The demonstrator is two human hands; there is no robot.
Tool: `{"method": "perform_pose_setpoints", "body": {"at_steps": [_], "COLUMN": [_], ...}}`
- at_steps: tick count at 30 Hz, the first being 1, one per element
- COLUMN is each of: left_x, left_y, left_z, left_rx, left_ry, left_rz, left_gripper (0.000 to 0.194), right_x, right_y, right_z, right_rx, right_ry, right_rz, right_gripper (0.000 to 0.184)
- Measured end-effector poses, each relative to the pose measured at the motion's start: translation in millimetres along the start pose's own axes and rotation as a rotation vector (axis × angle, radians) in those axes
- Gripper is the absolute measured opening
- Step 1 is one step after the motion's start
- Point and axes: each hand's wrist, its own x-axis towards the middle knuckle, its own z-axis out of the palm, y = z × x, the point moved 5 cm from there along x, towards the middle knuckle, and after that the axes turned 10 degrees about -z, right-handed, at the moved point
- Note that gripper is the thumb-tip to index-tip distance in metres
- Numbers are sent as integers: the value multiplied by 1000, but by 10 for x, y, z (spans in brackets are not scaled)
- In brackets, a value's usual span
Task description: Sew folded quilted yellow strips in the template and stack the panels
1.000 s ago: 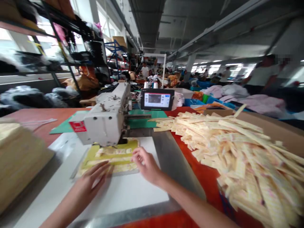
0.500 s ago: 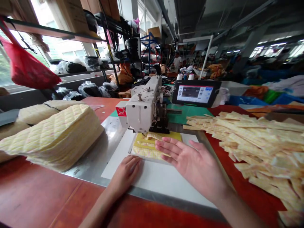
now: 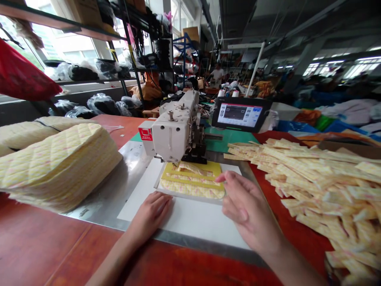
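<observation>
A yellow template [image 3: 192, 181] with slots lies on pale quilted fabric [image 3: 190, 192] under the head of a white sewing machine [image 3: 171, 137]. A loose strip of pale yellow fabric [image 3: 193, 168] sits over the template's far slot. My left hand [image 3: 153, 210] rests palm down on the white sheet [image 3: 190, 222], its fingers loosely bent and holding nothing visible. At the template's right edge hovers my right hand [image 3: 247, 208], its index finger stretched toward the template and the other fingers partly curled. Nothing shows in its grasp. Whether the fingertip touches the template, I cannot tell.
On the left stands a thick stack of quilted pieces [image 3: 68, 167]. Many loose fabric strips [image 3: 312, 186] cover the red table at right. A control screen [image 3: 239, 114] stands behind the machine. A red bag [image 3: 25, 77] hangs at upper left.
My right hand has turned from a flat, spread palm to partly curled fingers and moved right, uncovering more of the template. The left hand stays resting on the sheet. The view has shifted slightly.
</observation>
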Motion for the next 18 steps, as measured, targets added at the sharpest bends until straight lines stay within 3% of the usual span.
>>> {"method": "perform_pose_setpoints", "body": {"at_steps": [4, 9, 12, 18], "left_x": [-11, -11, -9, -14], "left_y": [-14, -13, 8, 28], "left_z": [-1, -23, -25, -15], "left_rx": [-7, -25, -20, -17], "left_ry": [0, -8, -22, -24], "left_rz": [12, 14, 4, 6], "left_gripper": [23, 21, 20, 18], "right_x": [-130, -295, -344, -371], "right_y": [-155, -327, -327, -215], "right_z": [137, 299, 260, 116], "right_rx": [85, 50, 59, 121], "right_ry": [-71, -390, -462, -466], "right_rz": [59, 125, 143, 132], "right_gripper": [56, 97, 105, 106]}}
